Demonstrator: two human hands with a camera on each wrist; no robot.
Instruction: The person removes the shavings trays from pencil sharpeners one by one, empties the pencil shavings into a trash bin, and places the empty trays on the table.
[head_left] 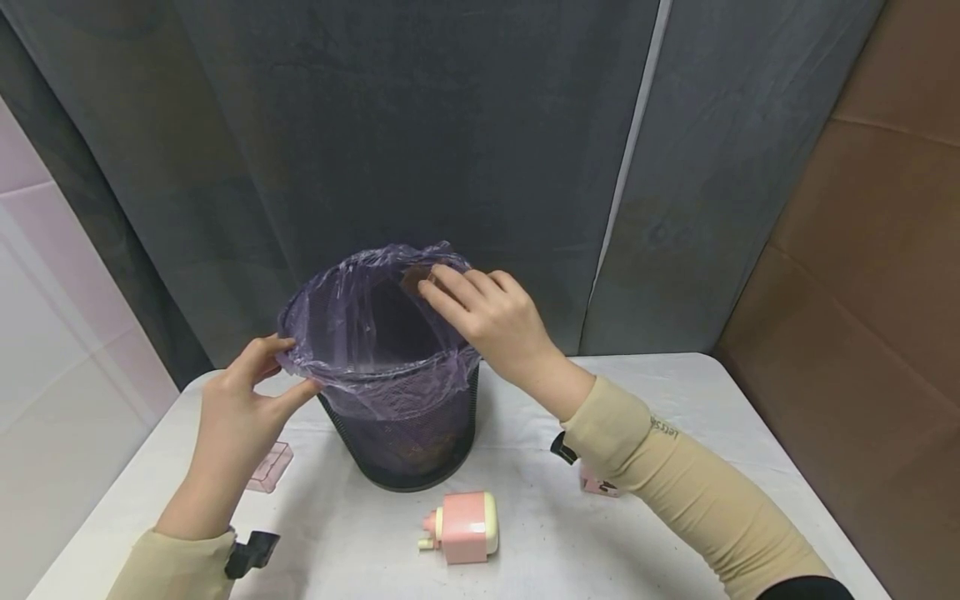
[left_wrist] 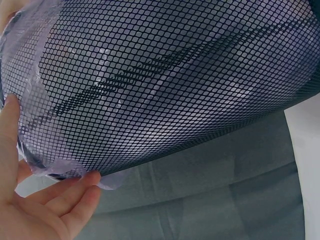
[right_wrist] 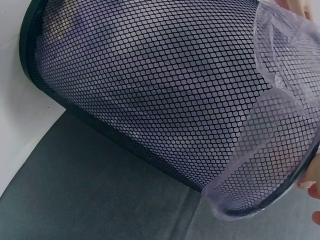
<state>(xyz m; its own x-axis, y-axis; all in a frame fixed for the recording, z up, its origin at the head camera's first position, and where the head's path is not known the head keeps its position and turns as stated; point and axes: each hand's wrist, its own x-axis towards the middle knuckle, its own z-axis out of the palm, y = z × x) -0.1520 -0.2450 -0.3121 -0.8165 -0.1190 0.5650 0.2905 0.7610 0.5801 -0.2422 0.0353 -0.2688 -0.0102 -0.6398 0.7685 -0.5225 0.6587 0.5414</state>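
Observation:
A black mesh trash can [head_left: 405, 454] stands on the table, lined with a thin purple trash bag [head_left: 352, 321] whose edge is folded over the rim. At the left side of the rim my left hand [head_left: 243, 417] holds the bag, thumb lower and fingers higher. The left wrist view shows its fingers [left_wrist: 82, 200] curled at the bag-covered rim. My right hand [head_left: 491, 321] reaches over the right side, fingers bent and gripping the bag at the rim. A brown patch [head_left: 415, 279] shows beside those fingertips; I cannot tell what it is. In the right wrist view the bag's fold [right_wrist: 270, 135] overlaps the mesh.
A pink and cream crank pencil sharpener [head_left: 467, 529] lies in front of the can on the white table [head_left: 360, 567]. A clear pink box [head_left: 270, 468] sits behind the left forearm, a small pink box [head_left: 597, 483] by the right sleeve. A dark curtain [head_left: 450, 125] hangs behind.

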